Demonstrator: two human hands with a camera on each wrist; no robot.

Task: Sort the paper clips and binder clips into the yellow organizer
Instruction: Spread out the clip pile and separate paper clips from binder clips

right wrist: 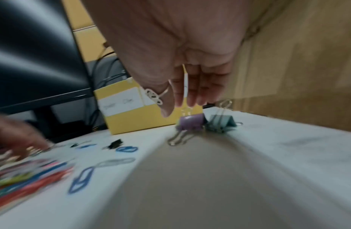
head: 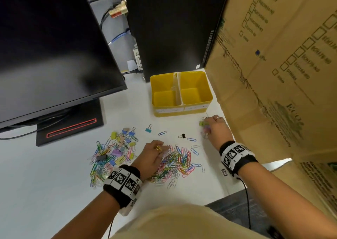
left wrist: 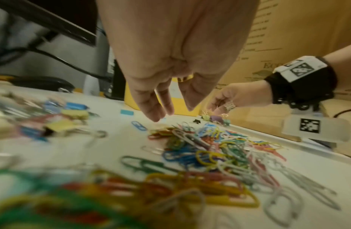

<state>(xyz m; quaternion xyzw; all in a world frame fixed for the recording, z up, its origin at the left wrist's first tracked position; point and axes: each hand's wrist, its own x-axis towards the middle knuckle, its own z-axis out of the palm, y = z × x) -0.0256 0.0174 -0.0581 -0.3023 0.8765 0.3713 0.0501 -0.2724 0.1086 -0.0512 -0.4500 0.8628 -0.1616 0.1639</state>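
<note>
We see the person's right hand [head: 217, 127] lowered over a small cluster of binder clips [head: 205, 127] at the right edge of the white table [head: 54, 165], close against the cardboard box [head: 273, 65]. Its fingers [right wrist: 182, 96] point down, their tips at the wire handle of a purple binder clip [right wrist: 190, 122]; the picture is too blurred for us to tell whether they pinch it or only touch it. Just right of those fingertips a teal binder clip [right wrist: 221, 124] sits against the purple one. The yellow organizer [head: 182, 109] stands just beyond this hand and slightly to its left, both compartments showing only bare yellow floors, with white labels on the front wall. The left hand [head: 153, 156] rests with straight, relaxed fingers [left wrist: 151, 108] on the pile of coloured paper clips [head: 175, 164], holding nothing that we can make out. To the left of that hand lies a second, mixed heap of paper and binder clips [head: 114, 151]. Between the two hands a few strays lie apart on the table: a black binder clip [head: 182, 136], a blue paper clip [head: 162, 133] and, further toward the organizer, a light blue binder clip [head: 148, 129]. A dark monitor [head: 45, 47] stands beyond the left hand.
</note>
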